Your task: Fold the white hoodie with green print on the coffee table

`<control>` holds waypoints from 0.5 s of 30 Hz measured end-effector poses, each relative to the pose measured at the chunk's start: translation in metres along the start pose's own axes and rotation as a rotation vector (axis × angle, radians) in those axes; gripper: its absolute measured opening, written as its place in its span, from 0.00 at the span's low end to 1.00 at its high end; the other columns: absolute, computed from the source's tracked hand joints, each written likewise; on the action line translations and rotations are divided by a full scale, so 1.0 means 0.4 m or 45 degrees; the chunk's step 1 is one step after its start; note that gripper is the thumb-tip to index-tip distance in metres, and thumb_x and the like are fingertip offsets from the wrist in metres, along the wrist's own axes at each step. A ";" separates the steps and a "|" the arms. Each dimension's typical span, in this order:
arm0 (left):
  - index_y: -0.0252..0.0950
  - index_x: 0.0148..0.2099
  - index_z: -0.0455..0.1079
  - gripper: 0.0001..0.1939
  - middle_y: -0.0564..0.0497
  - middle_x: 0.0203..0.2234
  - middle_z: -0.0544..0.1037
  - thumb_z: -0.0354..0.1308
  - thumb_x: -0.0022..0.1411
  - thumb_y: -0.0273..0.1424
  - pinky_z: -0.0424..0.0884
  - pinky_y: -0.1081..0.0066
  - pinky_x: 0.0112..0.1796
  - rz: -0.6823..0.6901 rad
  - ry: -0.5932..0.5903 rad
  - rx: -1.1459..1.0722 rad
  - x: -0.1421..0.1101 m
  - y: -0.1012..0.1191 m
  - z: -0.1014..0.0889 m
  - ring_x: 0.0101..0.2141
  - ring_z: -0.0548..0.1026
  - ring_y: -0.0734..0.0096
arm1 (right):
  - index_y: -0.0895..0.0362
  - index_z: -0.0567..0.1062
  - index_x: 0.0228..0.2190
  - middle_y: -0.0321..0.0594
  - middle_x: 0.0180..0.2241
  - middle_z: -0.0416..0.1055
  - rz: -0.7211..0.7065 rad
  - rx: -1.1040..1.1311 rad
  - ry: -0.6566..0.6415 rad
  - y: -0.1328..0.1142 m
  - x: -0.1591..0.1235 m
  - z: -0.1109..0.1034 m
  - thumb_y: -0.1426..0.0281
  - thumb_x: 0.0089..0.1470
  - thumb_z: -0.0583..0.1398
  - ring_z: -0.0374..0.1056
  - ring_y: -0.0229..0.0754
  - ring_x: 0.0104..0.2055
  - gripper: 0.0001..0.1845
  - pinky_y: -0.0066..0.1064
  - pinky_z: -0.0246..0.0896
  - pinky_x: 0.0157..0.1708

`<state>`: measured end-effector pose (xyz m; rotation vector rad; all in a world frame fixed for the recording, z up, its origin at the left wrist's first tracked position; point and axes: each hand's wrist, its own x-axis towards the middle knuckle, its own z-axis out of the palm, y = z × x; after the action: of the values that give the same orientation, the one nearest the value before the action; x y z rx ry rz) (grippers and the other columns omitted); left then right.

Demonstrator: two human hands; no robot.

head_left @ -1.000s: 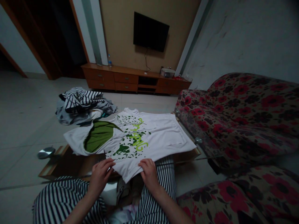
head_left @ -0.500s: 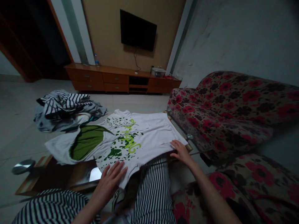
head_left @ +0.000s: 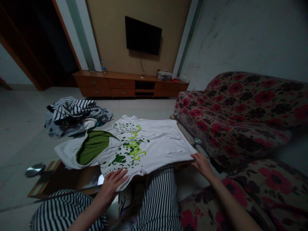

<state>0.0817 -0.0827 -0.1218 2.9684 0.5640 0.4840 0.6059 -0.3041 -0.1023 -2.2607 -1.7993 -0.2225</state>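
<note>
A white hooded short-sleeved top (head_left: 163,138) with green splatter print and lime lettering lies spread face up across a low table (head_left: 64,176). Its green-lined hood (head_left: 93,146) points left and the hem lies at the right. My left hand (head_left: 112,184) rests on the near sleeve, fingers stretched out and apart. At the near right corner of the hem, the fingertips of my right hand (head_left: 203,166) touch the cloth, with thumb and fingers apart.
A heap of clothes (head_left: 72,114), some striped, lies beyond the hood. The flowered sofa (head_left: 240,112) runs along the right side. At the back stand a wooden TV cabinet (head_left: 120,84) and a wall-mounted television (head_left: 143,35). My striped trouser legs (head_left: 160,199) are below the table edge.
My right hand has moved right along the near edge of the top to the hem corner. The left hand stays by the sleeve. The view has shifted slightly.
</note>
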 end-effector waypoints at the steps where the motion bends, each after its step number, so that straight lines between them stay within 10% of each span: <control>1: 0.48 0.63 0.60 0.25 0.51 0.60 0.65 0.50 0.65 0.35 0.53 0.61 0.54 -0.005 -0.026 -0.045 -0.008 -0.003 -0.008 0.60 0.59 0.60 | 0.55 0.71 0.46 0.46 0.44 0.68 0.019 -0.040 0.022 -0.006 -0.005 0.001 0.75 0.50 0.59 0.63 0.52 0.48 0.19 0.40 0.59 0.46; 10: 0.48 0.61 0.65 0.24 0.50 0.59 0.68 0.43 0.67 0.45 0.60 0.61 0.57 -0.286 -0.333 -0.715 -0.055 0.046 -0.213 0.58 0.65 0.59 | 0.54 0.74 0.35 0.44 0.40 0.72 0.068 0.190 0.108 -0.014 -0.062 -0.066 0.73 0.50 0.55 0.65 0.50 0.47 0.10 0.41 0.57 0.48; 15: 0.41 0.53 0.74 0.27 0.48 0.50 0.76 0.51 0.60 0.50 0.63 0.60 0.56 -0.696 -0.294 -1.009 0.052 0.015 -0.353 0.52 0.70 0.54 | 0.55 0.75 0.37 0.43 0.40 0.74 0.250 0.650 0.044 0.006 0.023 -0.155 0.63 0.52 0.55 0.69 0.48 0.45 0.14 0.37 0.62 0.46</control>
<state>0.0567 -0.0775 0.0189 1.9797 0.8632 0.2235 0.6121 -0.3136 -0.0406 -2.0225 -1.4001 0.2107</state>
